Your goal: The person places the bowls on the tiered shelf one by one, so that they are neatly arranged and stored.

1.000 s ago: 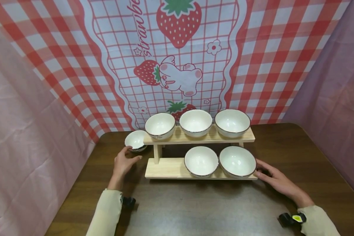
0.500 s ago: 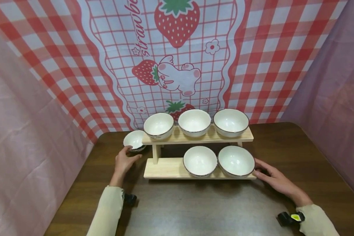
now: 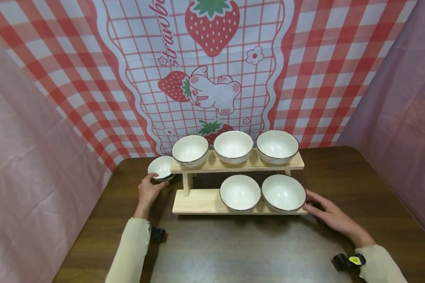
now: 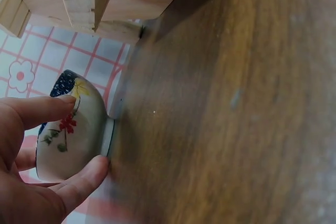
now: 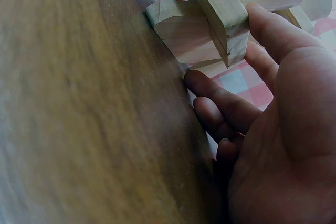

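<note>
My left hand (image 3: 149,192) holds a small white bowl (image 3: 161,166) on the table behind the stand's left end. In the left wrist view, the thumb lies on the painted side of the bowl (image 4: 79,129), and a finger reaches its foot. Another finger is partly hidden at the rim. At the other end, my right hand (image 3: 331,214) touches the wooden two-tier stand (image 3: 198,200). The right wrist view has its thumb and index finger against the end of the lower board (image 5: 239,45), with the other fingers low beside the table.
Three bowls line the upper board, among them the left one (image 3: 190,150). Two more, including the middle bowl (image 3: 240,192), sit on the lower board toward the right. A checked strawberry cloth (image 3: 212,90) hangs behind the brown table (image 3: 357,188).
The left thumb has moved in against the small bowl, where a gap was before. The left forearm has shifted slightly. The right hand stays at the stand's end.
</note>
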The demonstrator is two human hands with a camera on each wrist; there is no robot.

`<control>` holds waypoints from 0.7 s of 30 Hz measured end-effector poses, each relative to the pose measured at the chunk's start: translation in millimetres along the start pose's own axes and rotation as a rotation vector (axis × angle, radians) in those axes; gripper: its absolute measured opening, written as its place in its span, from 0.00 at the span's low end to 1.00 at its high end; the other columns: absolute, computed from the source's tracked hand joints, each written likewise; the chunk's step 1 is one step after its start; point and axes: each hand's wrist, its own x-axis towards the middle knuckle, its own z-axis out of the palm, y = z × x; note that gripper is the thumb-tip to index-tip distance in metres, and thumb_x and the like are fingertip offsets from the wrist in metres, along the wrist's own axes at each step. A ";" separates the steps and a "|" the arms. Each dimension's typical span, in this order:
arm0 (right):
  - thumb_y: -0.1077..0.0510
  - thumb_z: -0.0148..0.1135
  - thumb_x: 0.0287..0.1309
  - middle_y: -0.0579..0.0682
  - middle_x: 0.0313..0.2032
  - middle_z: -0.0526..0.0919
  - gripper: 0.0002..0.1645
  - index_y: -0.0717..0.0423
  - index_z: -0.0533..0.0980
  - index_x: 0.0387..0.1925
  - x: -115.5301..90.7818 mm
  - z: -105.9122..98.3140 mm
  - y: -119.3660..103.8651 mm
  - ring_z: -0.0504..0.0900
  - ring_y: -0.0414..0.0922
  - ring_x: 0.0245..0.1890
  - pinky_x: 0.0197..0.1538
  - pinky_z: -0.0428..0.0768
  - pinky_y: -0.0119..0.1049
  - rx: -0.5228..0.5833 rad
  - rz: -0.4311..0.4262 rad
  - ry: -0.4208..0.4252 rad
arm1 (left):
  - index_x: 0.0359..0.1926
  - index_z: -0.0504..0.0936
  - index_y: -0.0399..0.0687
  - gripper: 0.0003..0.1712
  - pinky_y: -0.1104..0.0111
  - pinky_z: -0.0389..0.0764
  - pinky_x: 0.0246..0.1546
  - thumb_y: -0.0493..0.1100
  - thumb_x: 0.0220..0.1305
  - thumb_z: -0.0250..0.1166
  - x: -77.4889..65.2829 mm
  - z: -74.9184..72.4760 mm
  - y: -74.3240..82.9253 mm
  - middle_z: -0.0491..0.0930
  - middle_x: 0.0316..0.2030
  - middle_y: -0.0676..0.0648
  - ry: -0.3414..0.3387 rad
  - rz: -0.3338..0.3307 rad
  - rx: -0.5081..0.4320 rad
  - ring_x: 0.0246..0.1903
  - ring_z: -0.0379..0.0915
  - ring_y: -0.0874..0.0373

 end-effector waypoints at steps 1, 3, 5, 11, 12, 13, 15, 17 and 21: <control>0.58 0.57 0.71 0.14 0.48 0.71 0.32 0.68 0.62 0.70 -0.1 -0.1 -0.1 0.72 0.20 0.48 0.46 0.72 0.19 -0.001 0.003 0.000 | 0.53 0.79 0.37 0.29 0.45 0.74 0.57 0.45 0.51 0.74 0.9 0.6 -0.4 0.81 0.54 0.30 0.005 -0.006 -0.005 0.56 0.74 0.32; 0.58 0.57 0.71 0.15 0.48 0.71 0.32 0.68 0.63 0.70 -0.1 -0.2 -0.3 0.73 0.20 0.48 0.46 0.72 0.19 -0.002 0.006 0.001 | 0.53 0.79 0.37 0.29 0.45 0.74 0.58 0.45 0.51 0.74 2.7 1.7 -1.3 0.81 0.54 0.30 0.014 -0.014 -0.008 0.55 0.74 0.32; 0.58 0.57 0.71 0.15 0.48 0.71 0.32 0.68 0.63 0.70 -0.2 -0.2 -0.4 0.73 0.20 0.48 0.46 0.72 0.19 -0.002 0.007 0.001 | 0.53 0.79 0.37 0.29 0.45 0.74 0.58 0.46 0.51 0.74 3.9 2.8 -1.7 0.81 0.53 0.30 0.025 -0.017 -0.009 0.55 0.74 0.32; 0.57 0.57 0.71 0.15 0.48 0.71 0.33 0.67 0.62 0.71 -0.1 -0.9 -0.6 0.76 0.26 0.48 0.46 0.72 0.20 -0.011 0.014 -0.005 | 0.52 0.79 0.37 0.29 0.46 0.74 0.59 0.46 0.50 0.75 6.5 5.7 -3.9 0.81 0.53 0.30 0.048 -0.016 -0.026 0.55 0.74 0.33; 0.57 0.57 0.71 0.15 0.48 0.71 0.33 0.67 0.62 0.71 -0.1 -0.9 -0.7 0.76 0.27 0.49 0.46 0.72 0.20 -0.013 0.014 -0.006 | 0.51 0.79 0.37 0.29 0.46 0.74 0.58 0.45 0.50 0.75 6.6 5.9 -4.4 0.81 0.52 0.30 0.050 -0.015 -0.029 0.55 0.75 0.33; 0.57 0.57 0.71 0.16 0.48 0.71 0.33 0.67 0.62 0.71 -0.1 -0.8 -0.7 0.76 0.27 0.49 0.46 0.72 0.20 -0.015 0.012 -0.005 | 0.51 0.79 0.37 0.29 0.46 0.74 0.58 0.46 0.50 0.75 6.5 6.0 -4.6 0.81 0.52 0.30 0.053 -0.015 -0.032 0.54 0.75 0.33; 0.57 0.57 0.71 0.16 0.48 0.71 0.33 0.67 0.62 0.71 -0.1 -0.8 -0.9 0.76 0.27 0.49 0.46 0.72 0.20 -0.015 0.012 -0.005 | 0.49 0.79 0.37 0.28 0.47 0.74 0.57 0.46 0.49 0.76 6.5 6.5 -5.4 0.82 0.51 0.30 0.062 -0.016 -0.043 0.53 0.75 0.34; 0.56 0.57 0.71 0.16 0.48 0.71 0.33 0.66 0.62 0.71 -0.1 -1.0 -1.1 0.77 0.28 0.49 0.46 0.72 0.20 -0.020 0.017 -0.006 | 0.47 0.79 0.38 0.27 0.48 0.74 0.55 0.46 0.49 0.77 6.6 7.1 -5.7 0.82 0.49 0.31 0.070 -0.019 -0.057 0.51 0.75 0.36; 0.54 0.57 0.71 0.17 0.48 0.71 0.34 0.65 0.62 0.71 0.2 -1.6 -1.6 0.76 0.28 0.49 0.47 0.73 0.21 -0.020 0.033 -0.013 | 0.43 0.78 0.38 0.25 0.53 0.73 0.51 0.45 0.47 0.78 7.4 9.1 -6.5 0.83 0.44 0.32 0.092 -0.026 -0.086 0.48 0.76 0.39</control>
